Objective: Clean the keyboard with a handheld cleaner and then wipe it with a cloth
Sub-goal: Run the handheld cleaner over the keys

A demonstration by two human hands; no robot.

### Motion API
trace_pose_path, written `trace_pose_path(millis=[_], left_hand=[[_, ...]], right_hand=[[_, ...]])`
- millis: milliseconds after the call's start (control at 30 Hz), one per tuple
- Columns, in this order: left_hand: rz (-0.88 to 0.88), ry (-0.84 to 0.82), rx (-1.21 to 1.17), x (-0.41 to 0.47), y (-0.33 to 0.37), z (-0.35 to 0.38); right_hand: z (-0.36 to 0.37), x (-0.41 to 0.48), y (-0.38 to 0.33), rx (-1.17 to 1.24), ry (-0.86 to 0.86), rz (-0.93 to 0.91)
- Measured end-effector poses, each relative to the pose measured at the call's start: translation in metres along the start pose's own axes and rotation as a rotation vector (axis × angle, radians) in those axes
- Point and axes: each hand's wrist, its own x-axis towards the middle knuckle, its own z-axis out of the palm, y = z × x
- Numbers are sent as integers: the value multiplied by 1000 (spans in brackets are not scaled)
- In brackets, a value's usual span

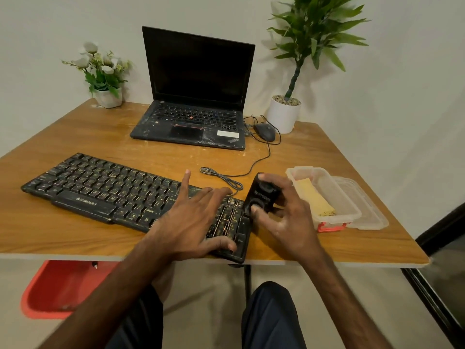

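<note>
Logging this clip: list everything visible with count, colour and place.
table: 1, brown wood, centre
keyboard: 1, black, front left
handheld cleaner: 1, black, at keyboard's right end
cloth: 1, yellow, inside container
container: 1, clear with red latch, table's right
lid: 1, clear, right of container
laptop: 1, black, open, back centre
mouse: 1, dark, right of laptop
flowers: 1 pot, white, back left
plant: 1, green in white pot, back right
left hand: 1, rests on keyboard
right hand: 1, grips handheld cleaner
</note>
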Motion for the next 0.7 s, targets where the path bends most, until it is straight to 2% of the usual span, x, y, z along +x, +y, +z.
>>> trace_pose_path(millis=[133,200,367,500,700], left_hand=[[15,18,-9,0,1,1],[16,15,-7,1,0,2],[6,-7,5,2,0,0],[3,-6,8,2,0,-1],[5,2,8,1,-1,2]], right_hand=[[6,-35,-16,152,-90,-123],[4,-33,-15,125,-97,-135],[-6,17,5,-6,5,44],[-4,22,7,-33,-7,68],[-4,-33,-14,52,-129,-124]])
